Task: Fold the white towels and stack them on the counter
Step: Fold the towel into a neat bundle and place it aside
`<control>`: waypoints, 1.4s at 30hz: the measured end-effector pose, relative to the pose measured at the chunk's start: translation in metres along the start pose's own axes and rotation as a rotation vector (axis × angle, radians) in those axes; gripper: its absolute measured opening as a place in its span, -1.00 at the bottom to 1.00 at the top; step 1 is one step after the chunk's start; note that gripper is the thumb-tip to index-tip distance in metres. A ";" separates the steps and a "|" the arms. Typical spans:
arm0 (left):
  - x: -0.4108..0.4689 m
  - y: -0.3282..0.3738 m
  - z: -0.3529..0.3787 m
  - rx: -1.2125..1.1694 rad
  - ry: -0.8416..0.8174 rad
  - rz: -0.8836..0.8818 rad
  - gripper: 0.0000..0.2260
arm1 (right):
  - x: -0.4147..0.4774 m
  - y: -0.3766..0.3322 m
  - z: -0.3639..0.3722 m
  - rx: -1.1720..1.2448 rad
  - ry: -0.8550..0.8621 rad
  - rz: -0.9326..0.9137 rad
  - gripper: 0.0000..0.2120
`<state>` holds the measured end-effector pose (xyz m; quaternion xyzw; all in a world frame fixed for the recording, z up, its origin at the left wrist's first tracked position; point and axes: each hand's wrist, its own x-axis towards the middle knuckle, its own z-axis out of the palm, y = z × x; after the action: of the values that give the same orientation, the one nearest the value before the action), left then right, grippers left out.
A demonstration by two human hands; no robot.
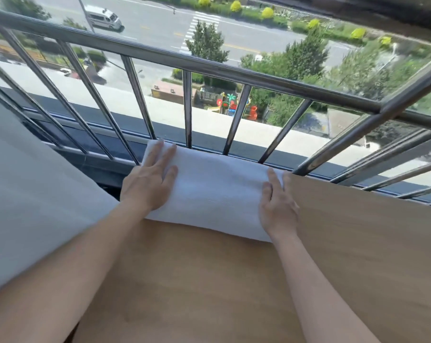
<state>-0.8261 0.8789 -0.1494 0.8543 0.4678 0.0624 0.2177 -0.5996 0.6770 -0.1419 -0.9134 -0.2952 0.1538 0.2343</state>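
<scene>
A folded white towel [217, 191] lies flat at the far edge of the wooden counter [234, 280], right against the window railing. My left hand [150, 179] presses on the towel's left end with straight fingers spread. Straight fingers of my right hand [277, 201] rest flat on its right end. Neither hand grips the cloth.
A metal railing [209, 68] with slanted bars stands just behind the towel, with the window and street beyond. A pale sheer curtain [31, 189] hangs along the left side. Bare counter stretches to the right and toward me.
</scene>
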 end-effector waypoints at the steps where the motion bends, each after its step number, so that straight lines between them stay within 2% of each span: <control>1: 0.005 -0.003 0.000 -0.005 0.001 0.003 -0.54 | 0.003 -0.003 0.002 -0.006 0.006 0.001 -0.56; 16: 0.027 -0.008 0.002 -0.022 -0.016 0.018 -0.51 | 0.018 -0.007 0.010 -0.018 0.029 0.001 -0.56; 18: 0.025 -0.006 0.001 0.020 -0.034 0.008 -0.51 | 0.017 -0.009 0.007 -0.009 0.001 0.022 -0.56; 22: 0.014 0.012 -0.002 0.261 -0.016 -0.038 -0.50 | 0.010 -0.020 -0.009 -0.035 -0.138 0.069 -0.52; 24: 0.003 0.025 -0.005 0.229 -0.067 -0.034 -0.49 | -0.004 -0.032 -0.023 -0.112 -0.127 0.075 -0.51; 27: -0.022 0.042 0.000 0.117 -0.121 0.044 -0.45 | -0.037 -0.048 -0.041 -0.095 0.010 -0.052 -0.57; 31: -0.059 0.070 0.012 0.120 -0.127 0.178 -0.39 | -0.077 -0.043 -0.061 -0.014 -0.085 -0.173 -0.69; 34: -0.084 0.097 0.022 0.119 -0.194 0.300 -0.40 | -0.103 -0.022 -0.069 -0.086 -0.138 -0.133 -0.71; 38: -0.123 0.135 0.031 0.053 -0.352 0.486 -0.60 | -0.135 0.012 -0.080 -0.148 -0.146 -0.076 -0.73; 42: -0.171 0.167 0.044 0.095 -0.403 0.508 -0.69 | -0.168 0.053 -0.099 -0.122 -0.198 -0.033 -0.73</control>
<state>-0.7783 0.6456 -0.1001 0.9480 0.1896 -0.0776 0.2435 -0.6637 0.5028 -0.0617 -0.9012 -0.3408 0.2212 0.1507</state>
